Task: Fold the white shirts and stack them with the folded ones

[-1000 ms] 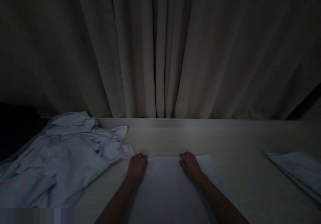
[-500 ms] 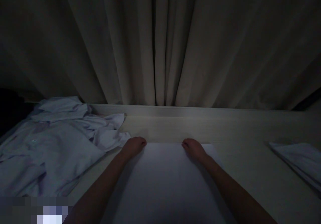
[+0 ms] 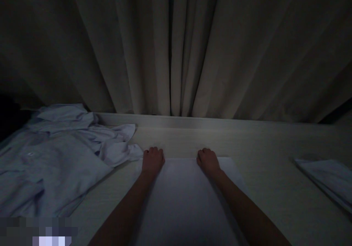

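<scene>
A smooth white cloth (image 3: 183, 198) lies flat on the pale surface in front of me, its far edge running straight between my hands. My left hand (image 3: 153, 160) is closed over that edge near the left corner, fingers curled under. Closer to the right corner, my right hand (image 3: 208, 161) is closed on the same edge in the same way. The fingertips of both hands are hidden. The near part of the cloth runs out of view at the bottom.
Crumpled pale garments (image 3: 71, 154) are heaped on the left, one end close to my left hand. A folded pale cloth (image 3: 330, 176) lies at the right. Brown curtains (image 3: 181, 55) hang behind a low ledge (image 3: 233, 124). Something dark (image 3: 11, 117) sits at the far left.
My left hand has moved slightly right along the cloth's edge, and my right hand slightly left. Both have turned so the knuckles point forward, with the fingers curled.
</scene>
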A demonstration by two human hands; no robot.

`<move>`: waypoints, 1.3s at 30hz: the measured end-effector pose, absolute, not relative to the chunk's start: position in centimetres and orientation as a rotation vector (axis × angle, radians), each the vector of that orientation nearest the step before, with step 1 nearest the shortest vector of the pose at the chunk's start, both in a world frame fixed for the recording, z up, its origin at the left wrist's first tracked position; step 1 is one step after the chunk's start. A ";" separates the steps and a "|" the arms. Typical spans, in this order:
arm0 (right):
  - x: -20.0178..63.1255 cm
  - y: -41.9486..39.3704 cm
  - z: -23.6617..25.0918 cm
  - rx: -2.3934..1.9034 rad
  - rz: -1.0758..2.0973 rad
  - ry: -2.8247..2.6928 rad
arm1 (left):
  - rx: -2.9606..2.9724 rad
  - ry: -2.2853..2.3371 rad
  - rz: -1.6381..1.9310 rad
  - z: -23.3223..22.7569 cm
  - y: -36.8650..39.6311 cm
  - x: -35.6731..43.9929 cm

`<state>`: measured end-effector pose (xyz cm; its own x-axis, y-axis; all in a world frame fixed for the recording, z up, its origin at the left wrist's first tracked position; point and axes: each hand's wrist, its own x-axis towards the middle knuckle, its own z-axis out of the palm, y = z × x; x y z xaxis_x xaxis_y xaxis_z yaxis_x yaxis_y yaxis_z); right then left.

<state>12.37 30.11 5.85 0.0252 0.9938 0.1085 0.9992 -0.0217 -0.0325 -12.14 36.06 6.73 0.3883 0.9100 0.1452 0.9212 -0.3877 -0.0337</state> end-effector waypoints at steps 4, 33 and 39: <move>11.5 28.1 5.2 -2.052 -0.135 -2.046 | -2.608 -1.563 -0.334 6.3 33.0 -10.7; 8.0 8.4 -0.3 -1.932 0.077 -2.105 | -2.448 -1.593 -0.315 -1.1 14.4 -21.7; 6.7 6.9 2.9 -1.895 -0.039 -2.083 | -2.397 -1.565 -0.400 1.3 12.3 -20.0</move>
